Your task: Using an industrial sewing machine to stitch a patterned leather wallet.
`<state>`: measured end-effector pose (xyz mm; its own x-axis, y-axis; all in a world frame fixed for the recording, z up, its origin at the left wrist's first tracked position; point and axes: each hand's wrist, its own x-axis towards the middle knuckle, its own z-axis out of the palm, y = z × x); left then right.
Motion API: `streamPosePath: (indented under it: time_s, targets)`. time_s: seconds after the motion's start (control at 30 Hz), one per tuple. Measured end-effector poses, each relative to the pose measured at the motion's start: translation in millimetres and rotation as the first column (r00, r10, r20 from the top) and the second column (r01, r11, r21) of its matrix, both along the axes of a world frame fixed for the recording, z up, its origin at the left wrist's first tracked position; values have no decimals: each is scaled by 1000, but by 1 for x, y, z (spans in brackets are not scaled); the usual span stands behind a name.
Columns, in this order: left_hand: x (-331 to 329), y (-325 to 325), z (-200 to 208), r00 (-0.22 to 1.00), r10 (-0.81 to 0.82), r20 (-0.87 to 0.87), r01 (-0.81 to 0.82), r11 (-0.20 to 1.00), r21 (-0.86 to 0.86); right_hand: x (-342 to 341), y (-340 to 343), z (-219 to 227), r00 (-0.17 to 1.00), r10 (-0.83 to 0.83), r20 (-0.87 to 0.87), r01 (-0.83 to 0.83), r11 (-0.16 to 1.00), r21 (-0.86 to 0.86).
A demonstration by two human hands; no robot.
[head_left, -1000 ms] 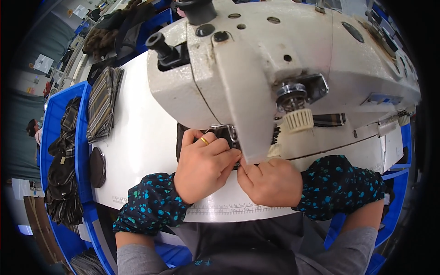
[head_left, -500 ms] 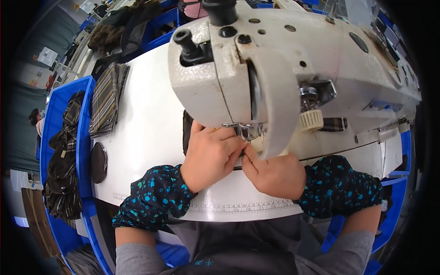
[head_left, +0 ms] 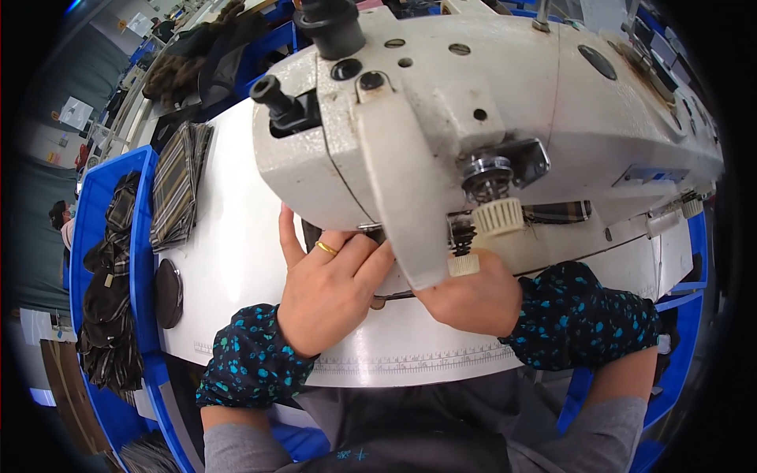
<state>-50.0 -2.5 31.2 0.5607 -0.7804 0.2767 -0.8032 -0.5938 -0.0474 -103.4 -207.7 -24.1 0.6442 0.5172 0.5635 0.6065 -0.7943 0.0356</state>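
A white sewing machine point(head_left: 315, 169) stands over the table in front of me. My left hand point(head_left: 327, 292) lies at the left of its needle area, fingers spread and a gold ring on one. Those fingers press on a dark cloth piece point(head_left: 311, 234), whose edge shows beside them; most of it is hidden under the hand and machine head. To the right, my right hand point(head_left: 477, 298) is close to the needle area. The machine's pale curved guard point(head_left: 406, 197) covers its fingertips, so I cannot see whether they grip the cloth.
On the left lie a stack of striped cloth point(head_left: 180, 185) and a dark oval piece point(head_left: 169, 293). A blue bin point(head_left: 142, 236) beside the table holds dark cloth pieces point(head_left: 106, 303). A printed ruler strip point(head_left: 410, 363) runs along the white table's front edge.
My left hand has moved left and spread its fingers, drawing apart from the right hand. The right hand has slipped partly behind the guard. The view has shifted, so the machine head appears farther left.
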Motion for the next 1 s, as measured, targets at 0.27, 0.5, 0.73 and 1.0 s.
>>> streamPosePath:
  time_s: [0.27,0.5,0.73,1.0]
  targets:
    - [9,1,-10,990,-66,-122,49,989,-143,-10,3,4,996,64,-68,-64,998,10]
    - [4,-2,-9,987,-51,-150,38,996,-86,-13,5,6,996,55,-68,-56,998,-5]
    - [9,-1,-15,969,-96,-228,71,990,-119,-13,3,10,996,57,-66,-58,998,-21]
    - [12,-4,-13,954,-111,-278,70,986,-153,-11,3,7,994,69,-85,-70,998,-3]
